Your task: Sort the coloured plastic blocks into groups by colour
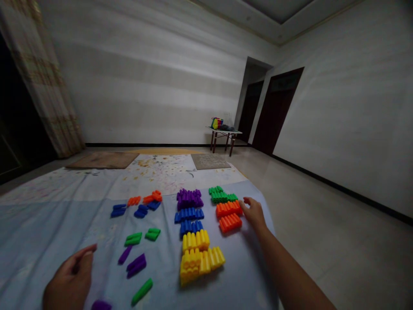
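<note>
On the blue cloth, my right hand (254,212) is beside the upper orange row (228,209), fingers curled near its right end; whether it grips a piece is unclear. My left hand (72,275) hovers at the lower left, fingers bent together, with nothing visible in them. A lower orange row (230,223) and green pieces (220,195) are near my right hand. Purple (189,198), blue (189,214) and yellow pieces (196,240) form a middle column. Loose green (142,292), purple (136,265), blue (118,210) and orange pieces (134,200) lie to the left.
A flowered cloth (161,172) covers the far part of the surface, with a brown mat (103,160) and a grey mat (210,161) at its far edge. A small table (224,131) holding a colourful item stands by the back wall.
</note>
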### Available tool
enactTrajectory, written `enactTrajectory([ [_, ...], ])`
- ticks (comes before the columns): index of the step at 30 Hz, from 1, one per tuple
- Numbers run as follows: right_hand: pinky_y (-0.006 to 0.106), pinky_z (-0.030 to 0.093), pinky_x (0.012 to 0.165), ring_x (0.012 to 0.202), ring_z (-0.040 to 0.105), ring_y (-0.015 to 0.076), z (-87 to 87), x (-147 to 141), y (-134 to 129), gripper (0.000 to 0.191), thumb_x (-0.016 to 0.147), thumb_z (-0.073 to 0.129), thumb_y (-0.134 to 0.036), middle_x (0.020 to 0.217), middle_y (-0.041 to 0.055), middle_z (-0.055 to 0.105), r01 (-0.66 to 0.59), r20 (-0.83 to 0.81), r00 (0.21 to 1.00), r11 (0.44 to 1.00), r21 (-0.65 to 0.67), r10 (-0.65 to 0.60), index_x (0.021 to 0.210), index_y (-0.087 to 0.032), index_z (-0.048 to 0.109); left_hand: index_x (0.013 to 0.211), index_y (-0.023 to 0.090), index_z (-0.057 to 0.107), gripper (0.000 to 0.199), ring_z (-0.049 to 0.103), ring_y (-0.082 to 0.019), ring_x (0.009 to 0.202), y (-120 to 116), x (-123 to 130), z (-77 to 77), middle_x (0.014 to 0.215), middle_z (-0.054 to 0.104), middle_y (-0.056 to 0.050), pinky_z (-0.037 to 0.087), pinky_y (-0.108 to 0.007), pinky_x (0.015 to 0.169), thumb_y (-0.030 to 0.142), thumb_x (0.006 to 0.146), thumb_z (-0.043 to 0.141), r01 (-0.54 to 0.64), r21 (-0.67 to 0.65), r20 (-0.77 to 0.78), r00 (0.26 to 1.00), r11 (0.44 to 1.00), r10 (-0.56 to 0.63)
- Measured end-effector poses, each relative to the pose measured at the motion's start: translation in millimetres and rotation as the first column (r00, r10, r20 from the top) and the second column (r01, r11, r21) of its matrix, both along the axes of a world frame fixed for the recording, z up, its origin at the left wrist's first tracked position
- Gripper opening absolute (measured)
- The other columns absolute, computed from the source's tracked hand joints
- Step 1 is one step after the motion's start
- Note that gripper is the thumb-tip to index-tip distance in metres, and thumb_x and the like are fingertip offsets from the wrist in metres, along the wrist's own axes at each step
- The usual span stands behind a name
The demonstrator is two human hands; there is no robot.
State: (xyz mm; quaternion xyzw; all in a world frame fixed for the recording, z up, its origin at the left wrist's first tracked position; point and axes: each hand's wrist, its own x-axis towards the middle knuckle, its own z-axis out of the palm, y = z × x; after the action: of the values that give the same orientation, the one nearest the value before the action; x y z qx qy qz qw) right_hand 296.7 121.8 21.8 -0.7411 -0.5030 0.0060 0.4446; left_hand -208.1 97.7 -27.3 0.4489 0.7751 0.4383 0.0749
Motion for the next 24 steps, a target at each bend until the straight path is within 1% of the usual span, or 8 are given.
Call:
enactTrajectory([
  [3,0.032,0.043,0.081,0.088,0.059,0.0219,5.7,-7.2,-15.8,0.043,0.078,0.045,-0.047,0.093,0.0118,0.068,-0.018,-0.042,0.999,0.998,0.06,0.02,0.093,-0.013,0.065,0.093,0.028,0.061,0.035,0.062,-0.021,0.087,-11.5,12.5,19.3,0.093,0.067,0.001,0.05,-0.034,0.078,0.049,0.075,0.04,0.022,-0.012,0.065,0.998,1.0,-0.021],
  [5,0.031,0.045,0.076,0.084,0.06,0.0213,5.5,-15.1,-31.4,0.045,0.08,0.042,-0.05,0.091,0.0111,0.068,-0.029,-0.145,0.988,0.994,0.108,0.045,0.092,-0.014,0.064,0.094,0.023,0.062,0.038,0.062,-0.022,0.088,-16.5,19.4,26.5,0.096,0.067,-0.003,0.048,-0.035,0.084,0.047,0.073,0.042,0.075,0.023,0.121,0.99,0.997,-0.077],
  [8,0.029,0.045,0.066,0.071,0.059,0.019,-0.7,-25.9,-56.6,0.045,0.079,0.044,-0.054,0.082,0.008,0.067,-0.013,-0.325,0.945,0.995,0.104,0.047,0.087,-0.015,0.064,0.093,0.018,0.063,0.041,0.061,-0.023,0.09,-19.4,25.6,28.6,0.098,0.067,-0.006,0.047,-0.034,0.086,0.047,0.071,0.044,0.124,0.083,0.163,0.977,0.989,-0.136],
  [11,0.027,0.044,0.061,0.063,0.056,0.0164,-11.1,-32.7,-76.4,0.046,0.078,0.045,-0.054,0.075,0.0054,0.066,0.01,-0.403,0.915,0.998,0.061,0.015,0.089,-0.014,0.065,0.091,0.017,0.063,0.04,0.062,-0.022,0.088,-20.8,29.1,26.8,0.094,0.068,-0.007,0.048,-0.033,0.083,0.047,0.071,0.044,0.18,0.093,0.147,0.97,0.979,-0.192],
  [14,0.026,0.043,0.058,0.061,0.054,0.0159,-21.1,-36.9,-87.4,0.047,0.077,0.044,-0.055,0.07,0.003,0.064,0.03,-0.394,0.919,0.999,0.027,-0.017,0.093,-0.015,0.065,0.09,0.018,0.064,0.039,0.062,-0.022,0.087,-24.4,32.9,27.0,0.093,0.068,-0.007,0.049,-0.033,0.08,0.047,0.073,0.044,0.258,0.101,0.087,0.96,0.961,-0.267],
  [18,0.025,0.042,0.053,0.058,0.055,0.0164,-28.0,-42.3,-90.7,0.048,0.076,0.044,-0.057,0.065,0.0012,0.062,0.022,-0.328,0.944,0.998,-0.056,-0.039,0.088,-0.016,0.065,0.09,0.018,0.064,0.038,0.062,-0.02,0.084,-30.1,38.6,31.0,0.093,0.067,-0.006,0.049,-0.032,0.075,0.047,0.075,0.044,0.353,0.043,0.014,0.935,0.935,-0.354],
  [21,0.024,0.04,0.049,0.05,0.053,0.0151,-28.2,-46.8,-89.4,0.048,0.075,0.043,-0.06,0.061,0.0003,0.061,-0.059,-0.316,0.948,0.993,-0.106,0.022,0.082,-0.017,0.064,0.091,0.019,0.064,0.035,0.061,-0.019,0.084,-27.9,41.7,35.3,0.093,0.067,-0.006,0.049,-0.031,0.075,0.044,0.077,0.043,0.377,0.009,-0.029,0.926,0.926,-0.376],
  [24,0.025,0.042,0.052,0.053,0.055,0.0163,-27.9,-50.7,-88.1,0.048,0.075,0.044,-0.061,0.059,0.0004,0.061,-0.111,-0.298,0.952,0.987,-0.12,0.071,0.078,-0.018,0.063,0.094,0.018,0.063,0.035,0.061,-0.018,0.084,-15.2,44.8,41.6,0.094,0.066,-0.006,0.048,-0.03,0.076,0.041,0.079,0.041,0.388,-0.037,-0.063,0.919,0.921,-0.39],
])
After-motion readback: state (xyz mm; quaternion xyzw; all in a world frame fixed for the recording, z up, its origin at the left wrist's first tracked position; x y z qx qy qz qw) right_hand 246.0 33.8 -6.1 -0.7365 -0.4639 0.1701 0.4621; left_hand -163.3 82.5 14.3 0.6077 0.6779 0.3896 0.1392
